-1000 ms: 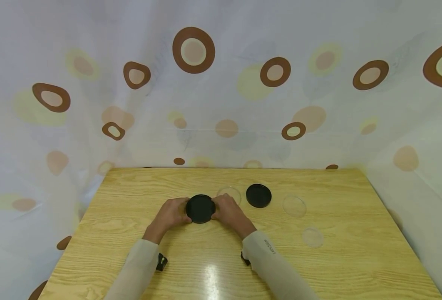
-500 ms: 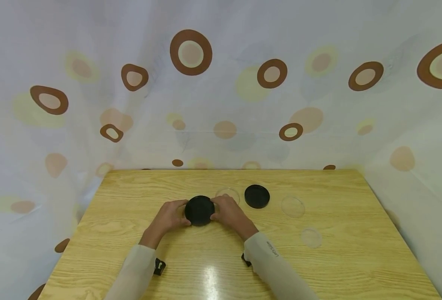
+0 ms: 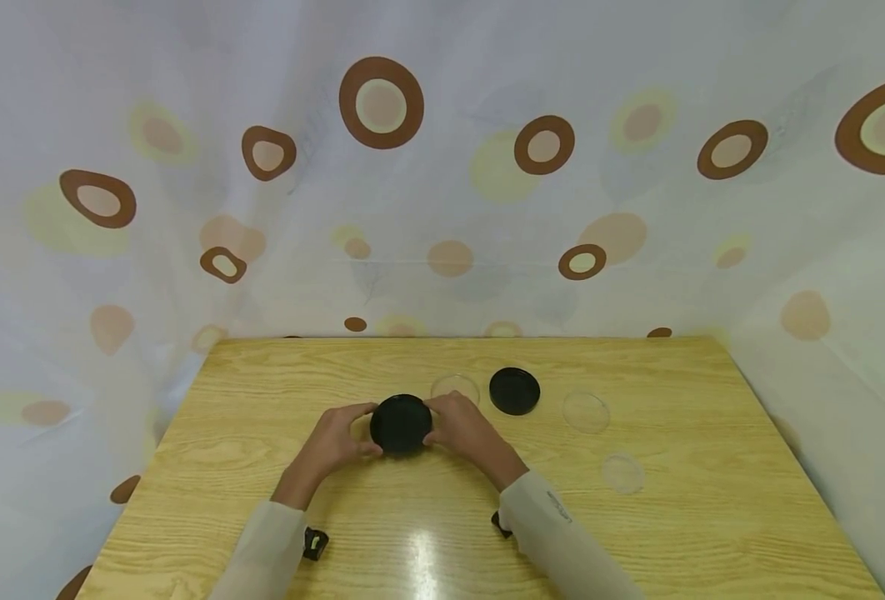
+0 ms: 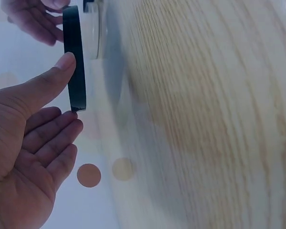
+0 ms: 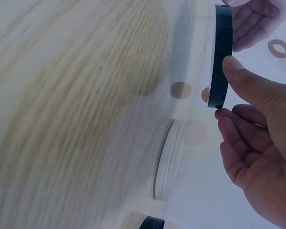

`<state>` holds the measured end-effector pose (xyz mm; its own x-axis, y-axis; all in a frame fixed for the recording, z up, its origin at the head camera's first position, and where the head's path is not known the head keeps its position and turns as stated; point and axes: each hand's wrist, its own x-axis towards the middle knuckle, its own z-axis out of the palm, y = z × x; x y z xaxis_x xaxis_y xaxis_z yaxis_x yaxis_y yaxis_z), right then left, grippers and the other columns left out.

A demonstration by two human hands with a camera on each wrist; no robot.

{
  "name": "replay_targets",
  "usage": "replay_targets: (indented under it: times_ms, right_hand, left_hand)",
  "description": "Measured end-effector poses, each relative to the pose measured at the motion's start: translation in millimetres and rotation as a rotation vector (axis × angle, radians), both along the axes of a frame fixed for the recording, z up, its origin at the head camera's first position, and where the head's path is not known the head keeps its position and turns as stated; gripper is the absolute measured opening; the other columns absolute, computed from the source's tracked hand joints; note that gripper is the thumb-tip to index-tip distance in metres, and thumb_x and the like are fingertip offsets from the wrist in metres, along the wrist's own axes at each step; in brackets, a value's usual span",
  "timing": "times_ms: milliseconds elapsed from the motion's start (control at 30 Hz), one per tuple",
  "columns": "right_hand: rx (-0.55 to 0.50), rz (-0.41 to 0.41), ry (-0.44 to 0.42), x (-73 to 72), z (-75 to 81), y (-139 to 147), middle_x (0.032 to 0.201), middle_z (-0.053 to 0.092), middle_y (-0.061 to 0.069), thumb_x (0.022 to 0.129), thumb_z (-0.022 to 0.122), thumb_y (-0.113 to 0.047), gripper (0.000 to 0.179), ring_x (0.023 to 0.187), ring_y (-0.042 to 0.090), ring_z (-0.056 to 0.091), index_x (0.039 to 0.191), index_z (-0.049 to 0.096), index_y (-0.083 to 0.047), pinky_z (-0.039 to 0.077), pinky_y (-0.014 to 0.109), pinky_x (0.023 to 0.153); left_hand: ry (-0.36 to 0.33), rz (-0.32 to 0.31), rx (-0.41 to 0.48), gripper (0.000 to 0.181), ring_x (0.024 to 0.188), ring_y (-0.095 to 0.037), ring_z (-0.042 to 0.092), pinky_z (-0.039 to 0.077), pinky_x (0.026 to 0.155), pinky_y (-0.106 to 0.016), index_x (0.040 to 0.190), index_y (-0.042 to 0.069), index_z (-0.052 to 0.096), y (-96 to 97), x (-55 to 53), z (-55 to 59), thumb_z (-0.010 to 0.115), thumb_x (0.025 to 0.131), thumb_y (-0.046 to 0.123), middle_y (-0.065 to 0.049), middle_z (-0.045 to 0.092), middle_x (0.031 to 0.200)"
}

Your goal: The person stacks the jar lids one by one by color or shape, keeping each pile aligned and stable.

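Note:
Both hands pinch a shallow round black dish (image 3: 401,425) by its opposite edges, at the left of the table's middle. The left hand (image 3: 333,440) has its thumb on the near side and its forefinger on the far side. Across from it, the right hand (image 3: 468,429) grips the other edge in the same way. Seen edge-on in the left wrist view, the black dish (image 4: 75,71) is raised off the table. In the right wrist view, the dish (image 5: 221,57) has the right thumb on its rim, fingertips at its lower end.
Behind the right hand lies a clear round dish (image 5: 169,162), partly hidden in the head view. A second black dish (image 3: 515,392) is to its right. Two clear discs (image 3: 586,412) lie farther right on the wooden table (image 3: 712,517). A patterned cloth (image 3: 450,208) hangs behind.
The black dish, held by both hands, has shifted slightly toward the person. Both forearms have spread a little outward; the other dishes have stayed in place.

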<state>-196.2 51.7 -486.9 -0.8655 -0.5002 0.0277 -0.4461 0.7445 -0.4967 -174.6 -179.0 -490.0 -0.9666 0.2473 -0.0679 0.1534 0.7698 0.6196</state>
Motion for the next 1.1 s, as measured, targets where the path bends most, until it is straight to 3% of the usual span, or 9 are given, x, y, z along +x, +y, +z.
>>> replay_targets:
  times_ms: [167,433,667,933,1100]
  right_hand:
    - [0.003,0.008,-0.014,6.4,3.2,6,0.125,0.063,0.012,0.074,0.081,-0.021,0.058,0.119,0.029,0.057,0.125,0.060,-0.001,0.041,0.043,0.106]
    - [-0.028,0.024,-0.042,17.6,5.8,14,0.123,0.064,0.014,0.073,0.081,-0.018,0.058,0.114,0.030,0.058,0.124,0.061,0.001,0.049,0.041,0.096]
    - [-0.009,0.046,0.005,24.1,2.3,16,0.117,0.067,0.014,0.071,0.083,-0.019,0.058,0.103,0.026,0.061,0.121,0.062,0.003,0.052,0.038,0.087]
    - [0.005,0.084,0.062,31.2,2.1,17,0.112,0.069,0.015,0.069,0.084,-0.016,0.056,0.099,0.027,0.063,0.117,0.064,0.005,0.053,0.037,0.084]
    - [0.050,0.080,0.013,34.1,1.8,17,0.113,0.068,0.013,0.070,0.084,-0.019,0.056,0.100,0.026,0.062,0.118,0.064,0.002,0.053,0.037,0.085]
  left_hand:
    - [-0.002,0.003,0.002,0.067,0.126,-0.033,0.051,0.045,0.101,-0.049,0.132,0.010,0.056,4.2,7.1,1.9,0.083,0.072,0.021,-0.010,0.057,0.134]
    - [-0.017,-0.002,0.012,0.067,0.124,-0.033,0.053,0.046,0.099,-0.050,0.131,0.009,0.057,10.8,17.1,0.4,0.083,0.071,0.022,-0.011,0.059,0.132]
    - [0.016,-0.011,0.029,0.066,0.122,-0.032,0.054,0.046,0.099,-0.048,0.128,0.008,0.060,11.3,24.2,-7.2,0.085,0.069,0.023,-0.009,0.061,0.129]
    - [0.030,-0.020,0.031,0.065,0.120,-0.033,0.056,0.047,0.098,-0.048,0.126,0.007,0.061,13.5,32.2,-11.1,0.085,0.068,0.023,-0.010,0.063,0.126]
    - [0.028,-0.028,0.023,0.064,0.119,-0.033,0.057,0.048,0.097,-0.048,0.125,0.006,0.061,14.7,37.4,-11.8,0.085,0.069,0.023,-0.011,0.063,0.126]
